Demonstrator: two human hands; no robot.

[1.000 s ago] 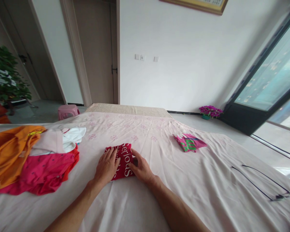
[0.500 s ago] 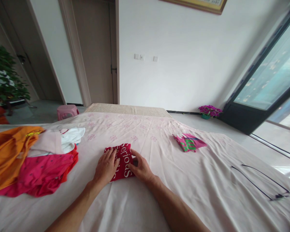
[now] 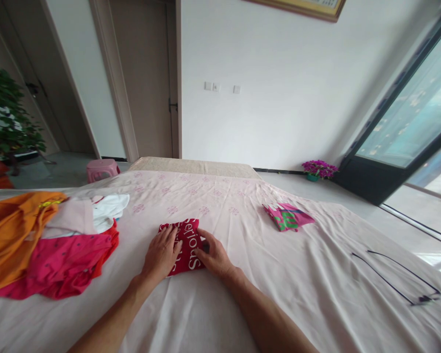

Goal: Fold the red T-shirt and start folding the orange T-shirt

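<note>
A folded dark red garment (image 3: pixel 191 249) with white lettering, "Serious" among it, lies on the bed in front of me. Flat across its left part rests my left hand (image 3: pixel 163 250), fingers stretched out on the cloth. My right hand (image 3: pixel 217 255) touches the right edge, thumb and index finger apart with a gap between them; its other fingers are mostly hidden. Farther right lies a folded pink garment (image 3: pixel 288 217) with green and white print.
To the left is a loose heap of clothes: an orange garment (image 3: pixel 18 240), a pink-red one (image 3: pixel 66 260) and white ones (image 3: pixel 110 211). Black-framed glasses (image 3: pixel 424 298) lie at the right on the pale bedsheet (image 3: pixel 279 279). A pink stool (image 3: pixel 103 170) stands beyond the bed.
</note>
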